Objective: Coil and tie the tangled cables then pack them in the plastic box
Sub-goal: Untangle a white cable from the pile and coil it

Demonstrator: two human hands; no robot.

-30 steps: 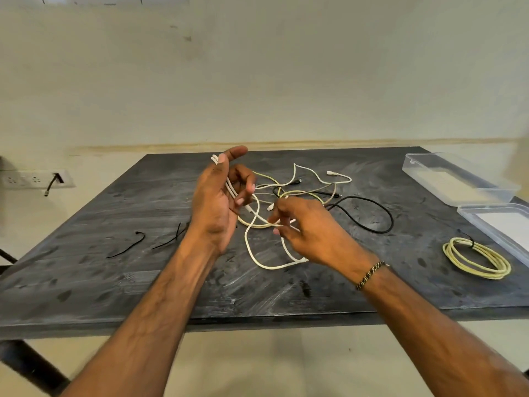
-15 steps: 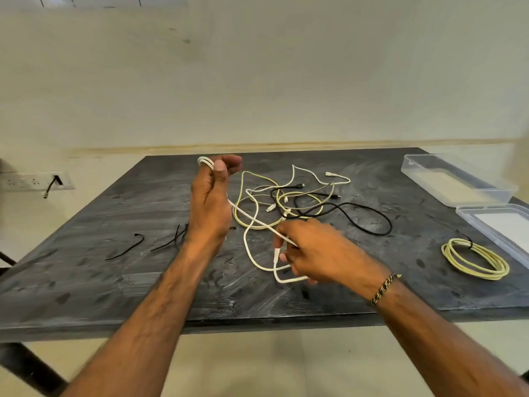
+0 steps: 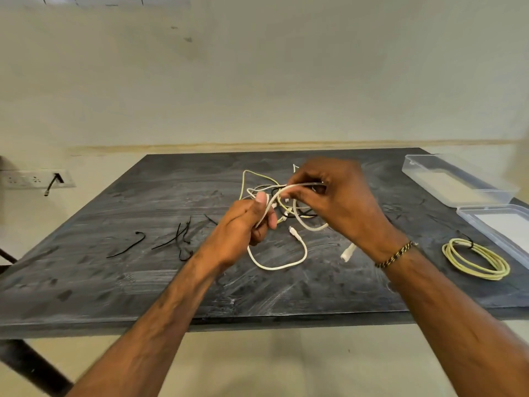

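My left hand (image 3: 246, 224) grips a white cable (image 3: 274, 266) above the middle of the dark table, its thumb pressed on the strand. A loop of that cable hangs down onto the table in front. My right hand (image 3: 337, 202) pinches the same white cable higher up and holds it over the tangle. The tangle of yellow, white and black cables (image 3: 289, 207) lies under and behind both hands, partly hidden. A coiled, tied yellow cable (image 3: 475, 259) rests at the right. The clear plastic box (image 3: 458, 179) stands open at the back right.
The box's clear lid (image 3: 498, 224) lies next to the coiled cable at the right edge. Several black ties (image 3: 177, 239) are scattered on the left half of the table (image 3: 114, 282). A wall socket with a plug (image 3: 54, 179) sits at far left.
My right hand rose from the table's front and moved back over the tangle, carrying the white cable. My left hand dropped lower and moved right, closing round the strand.
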